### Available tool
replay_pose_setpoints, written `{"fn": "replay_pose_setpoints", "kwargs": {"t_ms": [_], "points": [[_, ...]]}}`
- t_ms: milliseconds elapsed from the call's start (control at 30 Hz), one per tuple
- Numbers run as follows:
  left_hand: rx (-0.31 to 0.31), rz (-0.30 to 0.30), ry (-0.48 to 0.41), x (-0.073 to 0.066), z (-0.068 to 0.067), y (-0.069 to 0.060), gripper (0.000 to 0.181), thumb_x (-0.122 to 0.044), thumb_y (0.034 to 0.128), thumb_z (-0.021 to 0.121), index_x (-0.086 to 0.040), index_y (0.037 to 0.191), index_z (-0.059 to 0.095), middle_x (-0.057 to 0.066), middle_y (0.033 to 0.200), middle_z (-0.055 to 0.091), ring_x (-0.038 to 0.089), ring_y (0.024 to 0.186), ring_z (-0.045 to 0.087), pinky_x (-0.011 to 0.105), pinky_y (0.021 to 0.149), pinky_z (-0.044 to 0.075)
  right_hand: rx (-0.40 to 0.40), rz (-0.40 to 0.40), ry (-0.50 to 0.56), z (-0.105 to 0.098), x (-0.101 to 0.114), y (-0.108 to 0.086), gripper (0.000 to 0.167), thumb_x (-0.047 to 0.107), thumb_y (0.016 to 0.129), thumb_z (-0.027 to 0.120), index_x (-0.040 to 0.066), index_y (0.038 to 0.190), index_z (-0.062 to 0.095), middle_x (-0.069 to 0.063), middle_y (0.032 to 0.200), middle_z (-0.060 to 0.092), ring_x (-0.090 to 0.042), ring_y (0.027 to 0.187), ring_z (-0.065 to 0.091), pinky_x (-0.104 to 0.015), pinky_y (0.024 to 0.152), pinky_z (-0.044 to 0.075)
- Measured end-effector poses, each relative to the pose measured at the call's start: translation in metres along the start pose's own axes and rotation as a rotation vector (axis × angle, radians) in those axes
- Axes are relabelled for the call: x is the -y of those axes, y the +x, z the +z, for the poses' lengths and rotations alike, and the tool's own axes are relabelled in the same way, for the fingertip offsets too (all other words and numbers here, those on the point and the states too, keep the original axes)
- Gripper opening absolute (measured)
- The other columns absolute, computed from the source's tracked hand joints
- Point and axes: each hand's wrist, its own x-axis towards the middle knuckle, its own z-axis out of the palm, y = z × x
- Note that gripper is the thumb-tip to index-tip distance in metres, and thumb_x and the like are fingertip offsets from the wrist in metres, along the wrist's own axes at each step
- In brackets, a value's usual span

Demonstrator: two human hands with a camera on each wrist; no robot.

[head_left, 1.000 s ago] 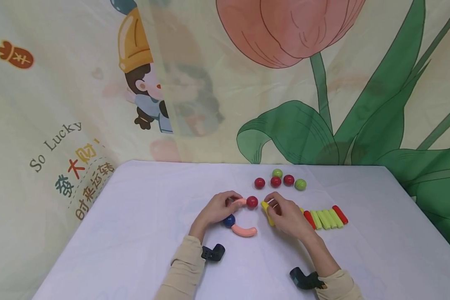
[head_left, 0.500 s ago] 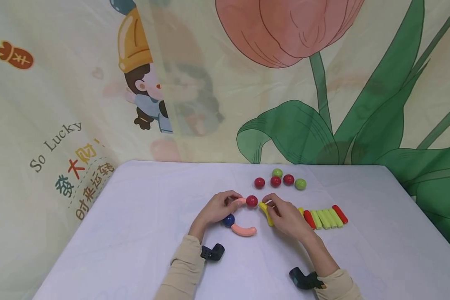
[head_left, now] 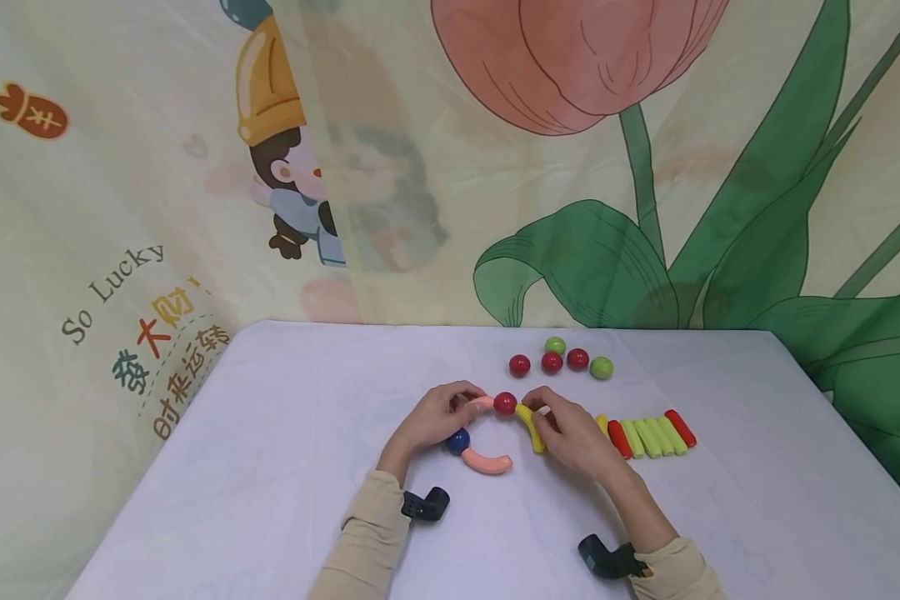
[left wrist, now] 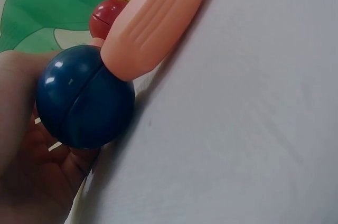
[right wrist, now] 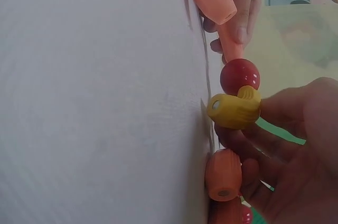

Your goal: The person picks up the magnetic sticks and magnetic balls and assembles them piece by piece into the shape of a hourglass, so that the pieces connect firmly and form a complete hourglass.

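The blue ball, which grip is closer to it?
Left. The left grip is close beside the blue ball; the right grip is farther away, pinching the yellow piece beyond the red ball.

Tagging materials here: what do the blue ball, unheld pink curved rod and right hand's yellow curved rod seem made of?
Blue ball: glossy, perhaps hard plastic or coated metal; sharp white highlights fit either.
Pink curved rod: probably molded plastic, satin; soft sheen, even lengthwise grooves.
Yellow curved rod: likely similar satin plastic, ridged; the grey end spot might be metal.
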Motion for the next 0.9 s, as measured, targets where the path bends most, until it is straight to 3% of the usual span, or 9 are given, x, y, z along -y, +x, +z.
{"fn": "replay_pose_setpoints", "kwargs": {"t_ms": [233,567,833,900], "points": [[-0.025,0.011,0.011,0.001,0.0,0.001,0.024,-0.032,0.0909,0.061,-0.02,0.111,0.066,-0.002,0.076,0.055,0.012,0.071,0.048,0.023,0.062,0.038,-0.009,-0.025,-0.045,0.0,0.001,-0.002,0.034,0.016,0.085,0.068,0.018,0.118,0.057,0.0,0.107,0.059,-0.012,0.083,0.052,-0.02,0.071,0.049],[-0.06,0.017,0.011,-0.001,0.002,0.001,0.024,-0.033,0.0893,0.064,-0.019,0.108,0.066,-0.003,0.081,0.054,0.012,0.073,0.047,0.022,0.062,0.038,0.013,-0.035,-0.095,-0.001,0.001,-0.002,0.036,0.017,0.086,0.068,0.017,0.121,0.06,0.001,0.106,0.059,-0.01,0.081,0.052,-0.017,0.067,0.047],[-0.115,0.096,0.107,-0.009,-0.001,0.001,0.021,-0.036,0.0857,0.068,-0.022,0.101,0.066,-0.006,0.091,0.055,0.012,0.081,0.049,0.023,0.069,0.042,0.027,-0.029,-0.076,-0.001,0.002,-0.003,0.034,0.016,0.086,0.068,0.018,0.119,0.06,0.0,0.111,0.057,-0.011,0.083,0.053,-0.02,0.07,0.05],[-0.106,0.129,0.125,-0.013,-0.004,0.0,0.018,-0.035,0.0843,0.07,-0.023,0.097,0.067,-0.008,0.089,0.056,0.012,0.082,0.05,0.023,0.069,0.042,0.033,-0.037,-0.073,-0.002,0.003,-0.004,0.033,0.015,0.086,0.067,0.017,0.119,0.06,-0.001,0.111,0.058,-0.011,0.084,0.054,-0.022,0.072,0.051]]}}
